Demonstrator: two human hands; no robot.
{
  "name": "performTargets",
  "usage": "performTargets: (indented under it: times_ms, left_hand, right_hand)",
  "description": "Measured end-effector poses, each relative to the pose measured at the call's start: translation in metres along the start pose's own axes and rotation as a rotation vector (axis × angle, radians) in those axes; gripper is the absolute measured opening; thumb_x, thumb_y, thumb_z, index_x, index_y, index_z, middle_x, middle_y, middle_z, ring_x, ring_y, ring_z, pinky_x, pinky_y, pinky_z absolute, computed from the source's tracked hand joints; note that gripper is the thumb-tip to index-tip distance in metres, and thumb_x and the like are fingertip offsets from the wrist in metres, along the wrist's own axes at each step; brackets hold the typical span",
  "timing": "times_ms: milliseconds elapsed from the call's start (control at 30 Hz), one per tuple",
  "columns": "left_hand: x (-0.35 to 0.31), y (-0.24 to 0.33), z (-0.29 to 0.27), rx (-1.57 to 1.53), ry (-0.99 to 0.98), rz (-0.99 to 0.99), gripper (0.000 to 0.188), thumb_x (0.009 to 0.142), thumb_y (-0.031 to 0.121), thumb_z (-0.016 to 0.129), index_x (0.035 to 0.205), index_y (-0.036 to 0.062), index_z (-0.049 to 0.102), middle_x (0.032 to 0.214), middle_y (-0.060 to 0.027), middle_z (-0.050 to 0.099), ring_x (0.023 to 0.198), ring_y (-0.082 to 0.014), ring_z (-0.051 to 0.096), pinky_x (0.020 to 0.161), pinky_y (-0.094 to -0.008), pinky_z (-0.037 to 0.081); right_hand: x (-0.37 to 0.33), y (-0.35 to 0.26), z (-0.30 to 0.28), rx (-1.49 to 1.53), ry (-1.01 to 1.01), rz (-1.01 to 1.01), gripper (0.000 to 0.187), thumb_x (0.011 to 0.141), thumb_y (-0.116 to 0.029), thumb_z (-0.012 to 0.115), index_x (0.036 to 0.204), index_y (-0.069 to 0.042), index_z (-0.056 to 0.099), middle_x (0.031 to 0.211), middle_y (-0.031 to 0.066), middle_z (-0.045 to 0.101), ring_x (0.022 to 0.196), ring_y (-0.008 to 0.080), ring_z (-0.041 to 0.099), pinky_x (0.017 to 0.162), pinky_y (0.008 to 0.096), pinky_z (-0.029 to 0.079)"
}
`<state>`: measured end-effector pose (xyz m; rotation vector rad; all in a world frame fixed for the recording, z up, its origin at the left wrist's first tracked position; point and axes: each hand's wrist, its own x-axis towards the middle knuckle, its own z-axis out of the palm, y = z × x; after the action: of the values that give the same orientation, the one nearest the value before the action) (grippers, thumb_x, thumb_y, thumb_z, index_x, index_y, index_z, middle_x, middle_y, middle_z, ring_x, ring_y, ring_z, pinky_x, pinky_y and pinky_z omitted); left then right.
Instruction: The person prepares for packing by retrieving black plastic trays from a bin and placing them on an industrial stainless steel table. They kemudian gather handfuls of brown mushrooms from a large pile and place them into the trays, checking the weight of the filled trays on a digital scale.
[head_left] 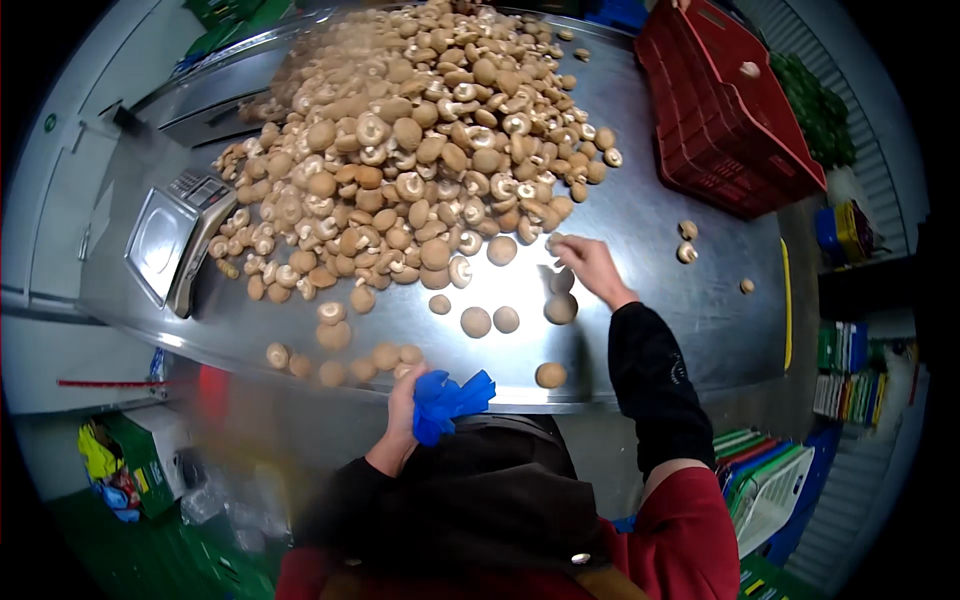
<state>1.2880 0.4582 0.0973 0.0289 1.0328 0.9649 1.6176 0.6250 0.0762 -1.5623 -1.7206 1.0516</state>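
Note:
A large heap of brown-capped mushrooms [400,150] covers the far and left part of the steel table [660,350]. Over its near right edge, my right hand [592,265] has its fingers closed on a small pale mushroom [553,241], partly hidden by the fingertips. Low at the front edge, my left hand [403,408] is closed on a crumpled, bright blue sheet-like thing [448,402]; I cannot tell its exact kind. Beside that hand, several mushrooms [385,356] lie in a loose row. Single caps [476,321] are spread between the hands, one [550,375] near the front edge.
A red plastic crate [735,120] stands at the far right of the table. On the left is a scale [175,240] with a steel platform. A few mushrooms [687,253] lie apart on the right. Stacked coloured crates [770,480] stand below, to the right.

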Motion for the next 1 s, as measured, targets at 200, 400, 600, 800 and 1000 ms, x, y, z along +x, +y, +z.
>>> performTargets:
  times_ms: [200,400,600,800,1000]
  left_hand:
    - [-0.020,-0.017,-0.010,0.123,0.142,0.051,0.031,0.093,0.026,0.052,0.091,-0.0026,0.065,0.080,-0.0092,0.066,0.069,-0.0186,0.065,0.062,-0.0308,0.054]
    - [-0.046,-0.016,-0.028,0.089,0.280,0.165,0.034,0.092,0.019,0.048,0.091,-0.0074,0.068,0.082,-0.0109,0.069,0.068,-0.0167,0.065,0.063,-0.0279,0.052]
    - [-0.054,-0.008,-0.030,0.362,0.267,0.415,0.027,0.089,0.014,0.053,0.076,-0.0060,0.065,0.074,-0.0035,0.064,0.067,-0.0095,0.056,0.065,-0.0229,0.044]
    - [-0.034,0.005,-0.030,0.347,0.272,0.295,0.025,0.090,0.015,0.056,0.075,-0.0040,0.063,0.069,0.0019,0.058,0.065,-0.0057,0.050,0.061,-0.0219,0.040]
    - [0.013,-0.004,-0.053,0.386,0.231,0.231,0.025,0.090,0.018,0.059,0.083,-0.0045,0.068,0.072,0.0013,0.060,0.066,-0.0055,0.053,0.061,-0.0220,0.041]
  right_hand:
    - [0.057,-0.048,0.041,-0.064,0.075,-0.287,0.023,0.088,-0.017,0.065,0.105,-0.001,0.067,0.090,0.0162,0.069,0.077,0.0276,0.067,0.072,0.0345,0.052]
    - [0.176,-0.164,0.076,-0.254,0.242,-0.857,0.053,0.086,-0.026,0.068,0.132,-0.009,0.049,0.132,0.0207,0.050,0.120,0.0364,0.051,0.102,0.0409,0.042]
    - [0.289,-0.205,0.129,-0.819,0.173,-0.549,0.073,0.081,-0.067,0.052,0.138,-0.022,0.047,0.141,0.0180,0.043,0.125,0.0362,0.045,0.100,0.0561,0.035]
    - [0.192,-0.160,0.162,-0.962,-0.050,-0.696,0.065,0.078,-0.060,0.058,0.132,-0.022,0.056,0.141,0.0132,0.043,0.127,0.0337,0.044,0.106,0.0583,0.026]
    - [0.090,-0.108,0.136,-0.602,0.007,-0.647,0.055,0.076,-0.031,0.070,0.128,-0.020,0.055,0.140,0.0114,0.042,0.129,0.0388,0.037,0.109,0.0553,0.025]
